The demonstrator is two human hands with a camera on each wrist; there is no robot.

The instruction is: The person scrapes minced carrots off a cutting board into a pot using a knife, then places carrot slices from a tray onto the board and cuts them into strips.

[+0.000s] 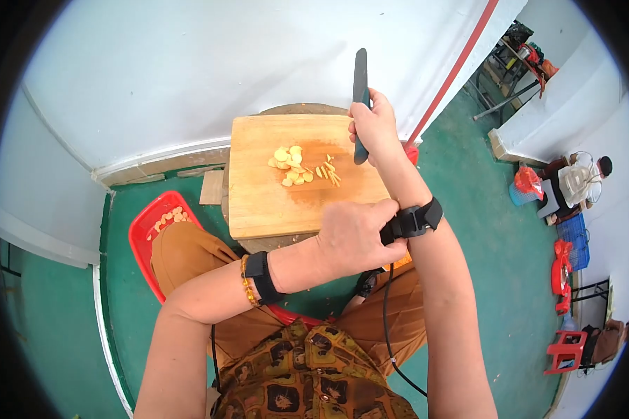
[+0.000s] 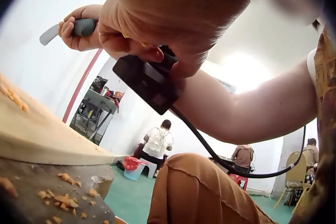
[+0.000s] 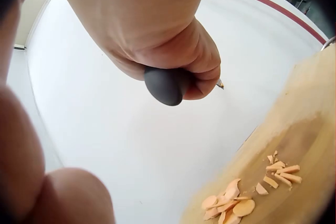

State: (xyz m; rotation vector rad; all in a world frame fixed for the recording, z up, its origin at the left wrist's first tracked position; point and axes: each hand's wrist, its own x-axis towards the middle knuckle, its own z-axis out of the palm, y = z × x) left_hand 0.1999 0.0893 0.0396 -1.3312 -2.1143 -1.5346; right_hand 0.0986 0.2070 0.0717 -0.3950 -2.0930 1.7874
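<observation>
The right hand (image 1: 376, 129) grips the dark handle of a knife (image 1: 360, 77), held above the right side of a wooden cutting board (image 1: 258, 202). In the right wrist view the handle's end (image 3: 164, 86) pokes out of the fist. With thumb and fingers, the left hand (image 1: 353, 237) pinches the black wrist camera (image 1: 405, 225) strapped on the right wrist; the left wrist view shows this camera (image 2: 147, 85) close up. Pale yellow round slices (image 1: 295, 174) and thin strips (image 1: 330, 171) lie on the board.
A red basin (image 1: 141, 227) with pieces in it stands left of the board, by the knee. Crumbs (image 2: 65, 200) lie on the stand below the board. A white wall (image 1: 189, 70) rises behind. Seated people, a blue basket (image 1: 523, 194) and a red stool (image 1: 566, 349) are farther right.
</observation>
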